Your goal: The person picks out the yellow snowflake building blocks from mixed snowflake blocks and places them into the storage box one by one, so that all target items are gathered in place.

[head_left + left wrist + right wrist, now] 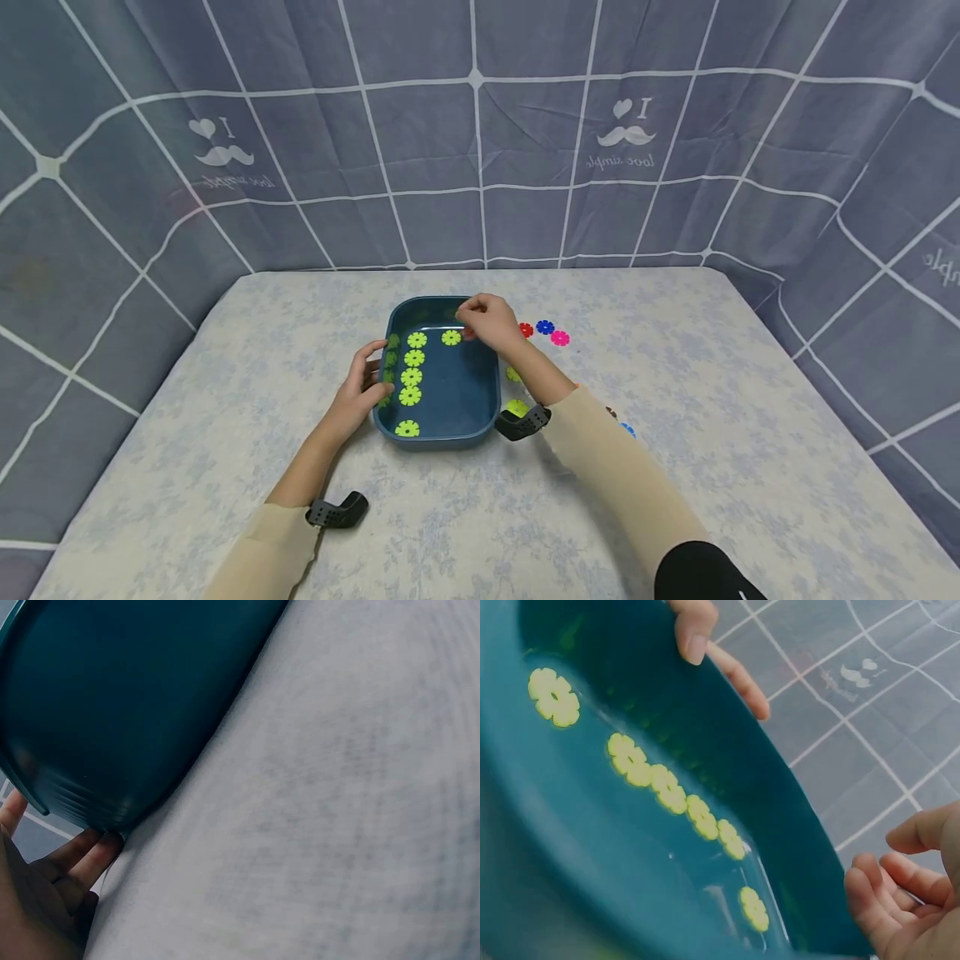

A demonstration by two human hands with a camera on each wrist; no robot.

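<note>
A dark teal plastic tub (457,392) stands on the table. Several yellow-green flower-shaped discs (411,377) lie on its floor, most of them in a row along the left wall and one (452,337) near the far wall. My left hand (358,387) grips the tub's left side, its thumb over the rim (694,645) and the other fingers outside. Above the tub's far right corner hovers my right hand (489,323). Its fingers (866,892) are loosely bent, with the thumb apart from them and nothing visible between.
Right of the tub lie a red disc (527,330), a blue one (545,327), a pink one (560,338) and yellow-green ones (517,407), partly behind the right forearm. More discs (628,429) show past the sleeve. A grey checked curtain (525,133) surrounds the pale table (660,333).
</note>
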